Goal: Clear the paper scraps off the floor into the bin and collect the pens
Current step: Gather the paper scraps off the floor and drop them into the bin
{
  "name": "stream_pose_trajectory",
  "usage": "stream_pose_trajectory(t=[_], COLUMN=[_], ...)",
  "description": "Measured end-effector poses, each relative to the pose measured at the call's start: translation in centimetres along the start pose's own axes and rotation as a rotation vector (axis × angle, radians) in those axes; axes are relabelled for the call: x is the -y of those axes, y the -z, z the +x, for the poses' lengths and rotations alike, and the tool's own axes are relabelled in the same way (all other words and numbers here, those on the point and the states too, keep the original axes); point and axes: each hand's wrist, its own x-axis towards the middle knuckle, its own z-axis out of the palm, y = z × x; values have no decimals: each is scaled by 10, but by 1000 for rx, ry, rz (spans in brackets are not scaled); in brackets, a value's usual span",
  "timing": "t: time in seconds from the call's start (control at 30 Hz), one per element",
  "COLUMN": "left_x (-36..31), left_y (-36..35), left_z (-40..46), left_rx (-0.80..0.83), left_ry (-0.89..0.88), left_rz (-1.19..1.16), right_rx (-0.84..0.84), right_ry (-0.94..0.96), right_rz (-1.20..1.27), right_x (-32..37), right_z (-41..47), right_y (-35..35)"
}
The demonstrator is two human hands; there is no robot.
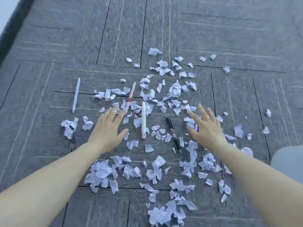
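Several torn white paper scraps (157,167) lie scattered over the grey carpet, thickest in the middle and near me. Among them lie several pens: a pale blue pen (76,95) at the left, a pink and white pen (130,97) behind my left hand, a white pen (143,120) in the middle and a black pen (173,134) to its right. My left hand (109,128) hovers flat with fingers spread, left of the white pen. My right hand (205,126) is spread the same way, right of the black pen. Both hands hold nothing.
The floor is grey carpet tiles (229,38) with dark seams. A dark skirting edge (13,25) runs along the far left. A grey rounded shape (288,163), perhaps my knee, shows at the right edge. No bin is in view.
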Motion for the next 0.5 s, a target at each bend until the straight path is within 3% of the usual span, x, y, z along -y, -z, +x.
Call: stream_pose_trajectory(t=[0.2,0.33,0.4,0.5], left_x=[-24,-34,-35,-24], left_y=[-31,-43,-49,-57], left_z=[31,8,-7,-31], left_rx=[-111,-354,-425,-427], left_ry=[-67,-76,-81,18], left_rz=[-179,-338,-350,-290], right_rx=[3,-39,-143,-344], right_ry=[100,196,257,16], right_rz=[115,185,181,252], right_x=[0,8,10,-4], right_z=[-5,-61,-82,-80], right_y=[-37,-56,-62,-55])
